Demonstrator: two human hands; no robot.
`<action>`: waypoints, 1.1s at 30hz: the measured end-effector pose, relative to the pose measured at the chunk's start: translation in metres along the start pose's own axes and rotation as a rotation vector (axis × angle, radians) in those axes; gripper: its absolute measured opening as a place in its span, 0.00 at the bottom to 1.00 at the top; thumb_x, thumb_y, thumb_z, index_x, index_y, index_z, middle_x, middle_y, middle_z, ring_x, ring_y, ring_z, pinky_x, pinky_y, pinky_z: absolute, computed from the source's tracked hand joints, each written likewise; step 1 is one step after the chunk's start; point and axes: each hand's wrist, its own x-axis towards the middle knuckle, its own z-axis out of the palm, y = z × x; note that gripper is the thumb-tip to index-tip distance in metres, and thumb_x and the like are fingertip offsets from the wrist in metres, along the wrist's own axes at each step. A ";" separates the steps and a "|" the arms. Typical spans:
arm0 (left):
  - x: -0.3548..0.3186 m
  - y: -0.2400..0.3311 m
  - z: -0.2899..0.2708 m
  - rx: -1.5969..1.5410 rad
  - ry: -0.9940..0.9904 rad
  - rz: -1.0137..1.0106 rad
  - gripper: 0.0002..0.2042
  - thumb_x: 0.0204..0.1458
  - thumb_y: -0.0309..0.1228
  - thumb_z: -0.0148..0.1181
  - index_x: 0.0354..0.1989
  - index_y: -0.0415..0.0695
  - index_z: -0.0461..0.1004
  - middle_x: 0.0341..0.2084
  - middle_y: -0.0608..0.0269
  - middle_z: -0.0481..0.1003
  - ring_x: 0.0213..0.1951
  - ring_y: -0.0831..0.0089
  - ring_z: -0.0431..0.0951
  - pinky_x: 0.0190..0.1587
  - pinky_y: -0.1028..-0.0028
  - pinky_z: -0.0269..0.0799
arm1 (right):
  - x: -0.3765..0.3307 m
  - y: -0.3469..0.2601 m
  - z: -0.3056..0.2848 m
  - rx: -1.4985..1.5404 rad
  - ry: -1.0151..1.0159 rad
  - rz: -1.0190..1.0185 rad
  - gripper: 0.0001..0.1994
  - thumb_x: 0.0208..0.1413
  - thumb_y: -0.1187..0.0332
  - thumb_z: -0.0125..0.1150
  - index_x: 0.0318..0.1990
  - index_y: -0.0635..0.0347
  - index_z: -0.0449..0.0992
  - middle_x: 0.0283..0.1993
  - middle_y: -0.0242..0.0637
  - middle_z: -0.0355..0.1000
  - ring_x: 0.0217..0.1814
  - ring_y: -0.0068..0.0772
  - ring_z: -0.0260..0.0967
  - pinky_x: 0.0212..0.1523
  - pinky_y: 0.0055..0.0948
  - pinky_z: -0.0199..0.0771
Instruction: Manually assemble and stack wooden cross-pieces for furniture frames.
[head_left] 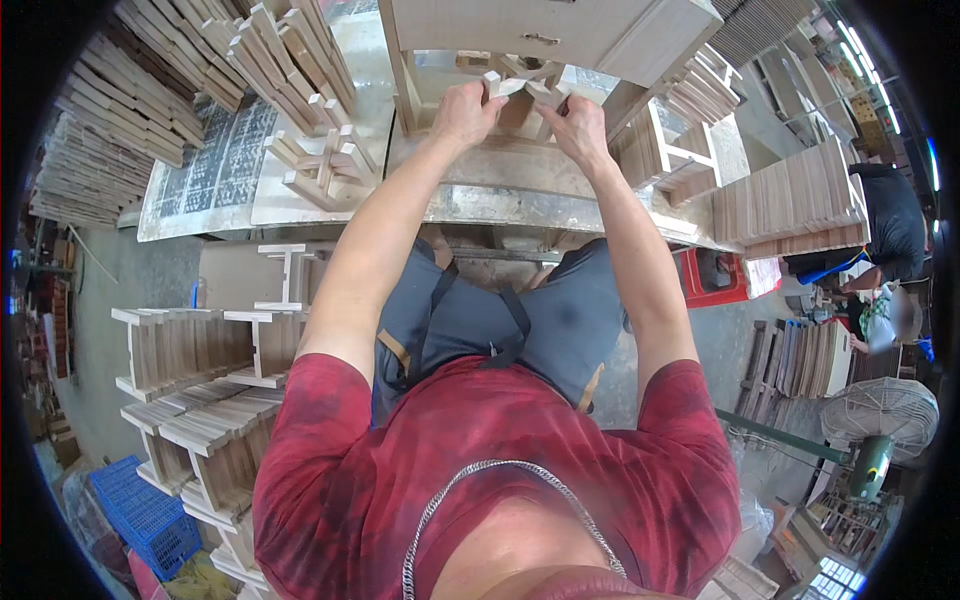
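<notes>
My left hand (466, 110) and my right hand (577, 125) are both raised over the workbench (560, 205) and grip a small pale wooden frame piece (515, 92) between them. The left fingers curl over its left end, the right fingers hold its right end. Just beyond the piece stands a light wooden cabinet with a drawer and a metal handle (541, 39). My forearms reach up from my red shirt at the bottom of the view.
Loose wooden frame parts (325, 165) lie left of my hands. Stacks of slats (105, 130) fill the far left. Assembled slatted racks (190, 345) stand on the floor. A blue crate (140, 515), a red box (715, 278), stacked panels (790, 205) and another person (890, 230) are nearby.
</notes>
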 end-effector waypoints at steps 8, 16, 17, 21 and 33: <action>-0.001 -0.016 0.010 0.020 0.028 0.028 0.19 0.55 0.41 0.64 0.33 0.31 0.78 0.28 0.36 0.77 0.36 0.39 0.79 0.40 0.50 0.73 | -0.001 -0.002 0.006 -0.021 -0.016 0.017 0.24 0.51 0.51 0.69 0.28 0.70 0.78 0.30 0.57 0.76 0.38 0.58 0.77 0.44 0.47 0.75; 0.003 -0.002 -0.001 0.066 -0.048 -0.036 0.16 0.56 0.39 0.63 0.38 0.34 0.79 0.33 0.37 0.79 0.41 0.41 0.80 0.45 0.52 0.75 | 0.002 0.000 0.007 0.019 0.031 0.016 0.25 0.50 0.49 0.71 0.28 0.71 0.79 0.29 0.57 0.77 0.37 0.58 0.77 0.43 0.47 0.75; 0.004 -0.002 -0.001 0.056 -0.057 -0.046 0.16 0.56 0.38 0.63 0.38 0.34 0.79 0.34 0.38 0.79 0.41 0.41 0.80 0.45 0.52 0.75 | 0.000 0.000 0.006 0.016 0.036 0.005 0.25 0.50 0.49 0.71 0.28 0.71 0.79 0.29 0.57 0.77 0.37 0.58 0.77 0.43 0.47 0.75; -0.001 -0.007 -0.005 0.031 -0.040 0.000 0.16 0.55 0.38 0.63 0.38 0.35 0.78 0.33 0.39 0.79 0.40 0.42 0.80 0.44 0.53 0.75 | -0.012 -0.003 0.000 0.032 0.014 -0.020 0.26 0.50 0.50 0.71 0.29 0.73 0.80 0.27 0.55 0.77 0.33 0.52 0.78 0.39 0.43 0.76; -0.045 -0.022 -0.095 -0.477 -0.390 -0.238 0.14 0.59 0.38 0.63 0.34 0.37 0.77 0.25 0.61 0.80 0.29 0.72 0.81 0.28 0.67 0.78 | -0.058 -0.065 -0.077 -0.090 -0.178 -0.686 0.19 0.47 0.76 0.66 0.49 0.63 0.78 0.54 0.43 0.74 0.46 0.49 0.74 0.48 0.38 0.77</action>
